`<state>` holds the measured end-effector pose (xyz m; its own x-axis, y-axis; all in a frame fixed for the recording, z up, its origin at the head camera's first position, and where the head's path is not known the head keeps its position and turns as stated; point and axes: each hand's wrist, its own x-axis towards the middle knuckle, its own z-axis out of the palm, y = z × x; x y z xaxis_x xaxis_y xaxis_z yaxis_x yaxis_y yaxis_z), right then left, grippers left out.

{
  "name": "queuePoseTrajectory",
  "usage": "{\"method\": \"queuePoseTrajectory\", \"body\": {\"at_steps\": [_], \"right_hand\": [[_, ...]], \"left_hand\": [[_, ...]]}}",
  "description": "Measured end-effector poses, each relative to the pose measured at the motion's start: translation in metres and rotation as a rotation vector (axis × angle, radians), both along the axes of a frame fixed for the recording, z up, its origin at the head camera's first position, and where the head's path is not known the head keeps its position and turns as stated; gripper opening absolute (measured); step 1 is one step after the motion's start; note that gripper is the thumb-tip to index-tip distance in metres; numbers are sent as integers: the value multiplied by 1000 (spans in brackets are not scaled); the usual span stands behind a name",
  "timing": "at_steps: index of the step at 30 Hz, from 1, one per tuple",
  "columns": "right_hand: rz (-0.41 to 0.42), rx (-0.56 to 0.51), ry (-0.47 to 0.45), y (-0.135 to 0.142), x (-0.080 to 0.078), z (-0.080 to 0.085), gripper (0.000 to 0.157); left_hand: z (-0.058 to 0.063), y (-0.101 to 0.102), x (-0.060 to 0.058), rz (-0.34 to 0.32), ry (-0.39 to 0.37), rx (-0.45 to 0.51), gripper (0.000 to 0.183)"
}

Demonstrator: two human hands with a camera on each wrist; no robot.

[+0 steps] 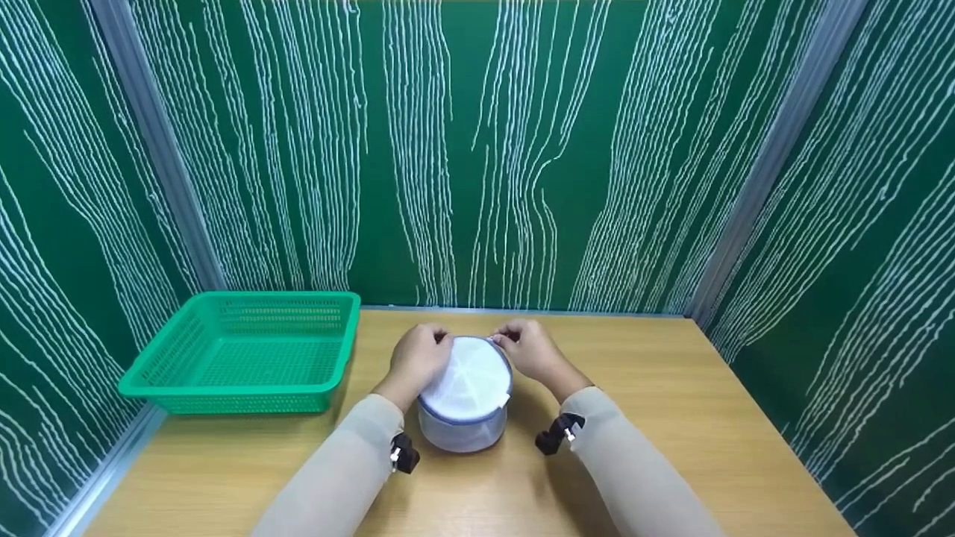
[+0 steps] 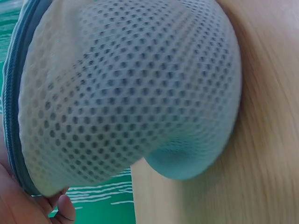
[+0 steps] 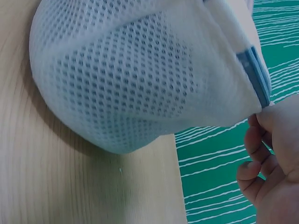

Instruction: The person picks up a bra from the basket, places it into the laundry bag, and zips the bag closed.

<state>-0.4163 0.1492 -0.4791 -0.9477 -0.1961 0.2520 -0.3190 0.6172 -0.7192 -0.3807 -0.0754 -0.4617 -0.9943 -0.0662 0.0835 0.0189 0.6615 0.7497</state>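
Note:
A round white mesh laundry bag (image 1: 466, 380) with a blue-grey zipper edge stands upright on the wooden table. Its flat top covers the bag in the head view. At the far left of the rim, my left hand (image 1: 419, 359) pinches the edge. My right hand (image 1: 531, 352) pinches the zipper edge at the far right, thumb against finger. Close up, the left wrist view shows the honeycomb mesh side (image 2: 126, 93) and the zipper band (image 2: 14, 98) beside the left fingers. In the right wrist view, a short blue zipper stretch (image 3: 254, 74) ends at the right fingertips.
A green plastic basket (image 1: 239, 399) with slotted walls stands on the table (image 1: 656, 418) to the left. Green panels (image 1: 485, 149) with white wavy lines enclose the back and sides, joined by grey metal posts (image 1: 160, 142). Each sleeve carries a small black wrist camera (image 1: 405, 453).

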Motion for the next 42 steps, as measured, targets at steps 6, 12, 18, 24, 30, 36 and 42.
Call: {"method": "queuePoseTrajectory", "body": {"at_steps": [6, 12, 18, 24, 30, 36, 42], "right_hand": [[15, -9, 2, -7, 3, 2, 12], [44, -17, 16, -9, 4, 2, 11], [84, -4, 109, -6, 2, -2, 10], [48, -7, 77, 0, 2, -3, 11], [38, 3, 50, 4, 4, -5, 10], [18, -1, 8, 8, 6, -6, 11], [9, 1, 39, 6, 4, -5, 12]], "left_hand": [[4, 10, -2, -62, 4, -50, 32], [5, 12, -2, -100, 4, -65, 26], [2, 7, -2, -80, 22, -87, 21], [-1, 1, 0, -18, -2, -86, 23], [-8, -5, 5, 7, -14, -103, 27], [-14, -12, 6, 54, -34, -76, 28], [-12, -10, 4, 25, -41, 1, 32]]}}
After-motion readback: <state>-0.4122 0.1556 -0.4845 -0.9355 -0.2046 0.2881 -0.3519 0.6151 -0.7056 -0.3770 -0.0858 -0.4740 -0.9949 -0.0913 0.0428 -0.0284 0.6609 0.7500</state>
